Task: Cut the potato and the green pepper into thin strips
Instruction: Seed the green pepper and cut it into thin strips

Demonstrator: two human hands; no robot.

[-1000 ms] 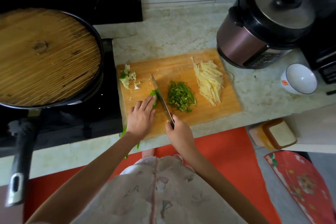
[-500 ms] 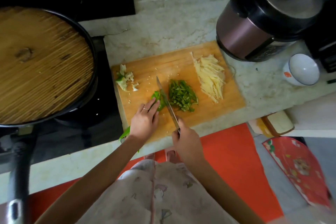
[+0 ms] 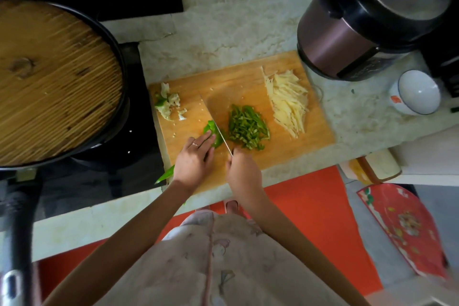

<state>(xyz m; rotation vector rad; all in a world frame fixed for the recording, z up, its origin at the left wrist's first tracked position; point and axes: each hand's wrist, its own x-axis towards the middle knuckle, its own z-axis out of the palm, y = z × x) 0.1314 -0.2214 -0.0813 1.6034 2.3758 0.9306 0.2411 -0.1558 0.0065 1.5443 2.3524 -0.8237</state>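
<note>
On the wooden cutting board [image 3: 285,154] lie a heap of green pepper strips [image 3: 247,127] in the middle and a pile of pale potato strips [image 3: 288,103] to the right. An uncut green pepper piece [image 3: 213,133] lies left of the strips. My left hand [image 3: 195,160] presses on that piece with straight fingers. My right hand [image 3: 242,171] grips the handle of a knife [image 3: 216,126], whose blade lies across the pepper piece, right beside my left fingertips.
Pepper core scraps [image 3: 167,104] sit at the board's left end. Another green pepper piece [image 3: 166,173] pokes out under my left wrist. A big black pan with a wooden lid [image 3: 54,82] stands on the left, a rice cooker [image 3: 367,20] and a white bowl [image 3: 417,93] on the right.
The knife has kept slicing at the same pepper piece, with its blade now over the piece. My left hand stays pressed on the pepper. The camera has shifted slightly.
</note>
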